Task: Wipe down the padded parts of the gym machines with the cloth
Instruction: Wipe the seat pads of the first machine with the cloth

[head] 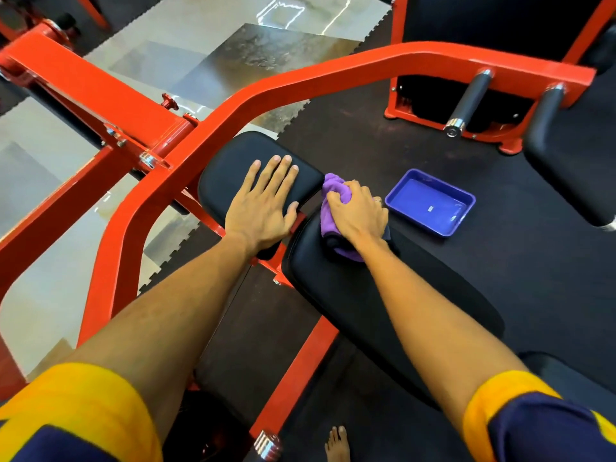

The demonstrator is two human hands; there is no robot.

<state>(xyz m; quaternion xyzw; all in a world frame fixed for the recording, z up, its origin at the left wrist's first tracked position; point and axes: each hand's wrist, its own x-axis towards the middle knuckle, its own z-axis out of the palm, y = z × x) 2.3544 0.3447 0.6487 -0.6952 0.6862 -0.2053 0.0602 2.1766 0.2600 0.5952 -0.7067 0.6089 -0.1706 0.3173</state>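
Note:
A red gym machine has two black pads below me. My left hand point(263, 201) lies flat, fingers straight, on the smaller upper pad point(226, 168). My right hand point(356, 211) grips a bunched purple cloth point(333, 188) and presses it on the top end of the longer lower pad point(350, 295), just beside the gap between the two pads. Part of the cloth is hidden under my palm.
A curved red frame bar point(300, 85) arches over the pads. A blue plastic tray point(430, 203) sits on the black rubber floor to the right. Black roller handles point(470, 101) and another black pad point(573, 171) stand at far right. A bare foot point(337, 441) shows at the bottom.

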